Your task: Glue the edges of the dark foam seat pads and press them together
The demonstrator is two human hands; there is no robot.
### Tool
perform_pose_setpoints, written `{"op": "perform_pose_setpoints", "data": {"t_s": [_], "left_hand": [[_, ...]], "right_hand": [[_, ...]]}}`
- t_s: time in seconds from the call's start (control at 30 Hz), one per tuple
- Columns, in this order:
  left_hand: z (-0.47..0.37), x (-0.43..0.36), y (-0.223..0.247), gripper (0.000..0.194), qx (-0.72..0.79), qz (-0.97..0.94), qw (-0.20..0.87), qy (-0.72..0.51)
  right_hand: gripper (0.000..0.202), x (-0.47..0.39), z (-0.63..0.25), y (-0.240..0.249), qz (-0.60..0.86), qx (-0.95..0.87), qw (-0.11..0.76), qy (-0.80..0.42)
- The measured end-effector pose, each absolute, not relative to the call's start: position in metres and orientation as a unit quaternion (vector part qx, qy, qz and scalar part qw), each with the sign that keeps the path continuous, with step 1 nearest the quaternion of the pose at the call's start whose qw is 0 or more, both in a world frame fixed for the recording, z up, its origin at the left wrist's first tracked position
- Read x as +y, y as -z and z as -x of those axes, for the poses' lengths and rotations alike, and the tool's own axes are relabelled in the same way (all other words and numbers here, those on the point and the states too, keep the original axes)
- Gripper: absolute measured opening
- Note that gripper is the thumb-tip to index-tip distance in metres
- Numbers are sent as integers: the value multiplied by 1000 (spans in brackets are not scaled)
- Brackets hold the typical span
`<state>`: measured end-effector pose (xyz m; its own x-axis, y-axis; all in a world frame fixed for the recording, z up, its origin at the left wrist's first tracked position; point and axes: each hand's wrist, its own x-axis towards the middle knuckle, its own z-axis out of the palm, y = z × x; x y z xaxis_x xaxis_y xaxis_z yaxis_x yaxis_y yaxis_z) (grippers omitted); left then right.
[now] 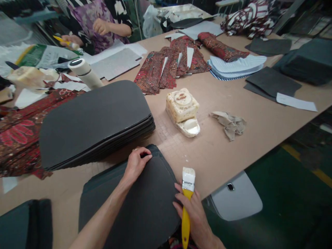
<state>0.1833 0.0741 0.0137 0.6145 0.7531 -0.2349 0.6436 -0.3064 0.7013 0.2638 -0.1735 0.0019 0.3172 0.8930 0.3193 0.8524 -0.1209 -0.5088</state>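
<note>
Grey panel [147, 200] at near edge of brown table [215, 148], directly before the wearer, laid over darker layers along its left and far edges. Left hand [136, 164] at the far edge of panel, thumb and forefinger drawn together in a pinch on it, other fingers curled in, ring on one. Right hand [193, 212] at the right edge, fingers slightly parted and bent, tips touching that edge, brush [186, 214] held across the hand at the same time. Yellow handle toward the wearer, white-coated bristles pointing away. Just beyond, to the left, tall stack [98, 121] of similar grey panels, round-cornered, on and beside red patterned cloth [20, 135]. Another dark stack [24, 224] at lower left, cut off by the view. Mid-table: cream-crusted tub [183, 105], round lid-like patch on top, whitish ledge at its near end; to its right, crumpled beige rag [230, 123]. Farther back, red patterned pieces [168, 65] fanned out, rolled red cloth [220, 47], blue-and-white striped pieces [237, 65] in a pile. At right, dark sheets [272, 83] with white strip [296, 102] partly on them. White bottle [85, 73] behind the tall stack, tilted in view. Across the table, co-worker [98, 26] in purple-patterned clothing, yellow-handled tool in one hand. Below the table's right edge, pale grey stool [237, 199] over green floor [280, 193].
</note>
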Motion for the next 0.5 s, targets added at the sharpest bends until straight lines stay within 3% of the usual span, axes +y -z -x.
{"op": "perform_pose_setpoints", "data": {"t_s": [0.27,0.5], "left_hand": [[-183,64,-16,8,407,-815,395,-119],[-185,73,-8,15,362,-836,406,-77]], "right_hand": [[19,-173,-266,-2,752,-573,322,-52],[18,-156,-268,3,755,-560,336,-60]]}}
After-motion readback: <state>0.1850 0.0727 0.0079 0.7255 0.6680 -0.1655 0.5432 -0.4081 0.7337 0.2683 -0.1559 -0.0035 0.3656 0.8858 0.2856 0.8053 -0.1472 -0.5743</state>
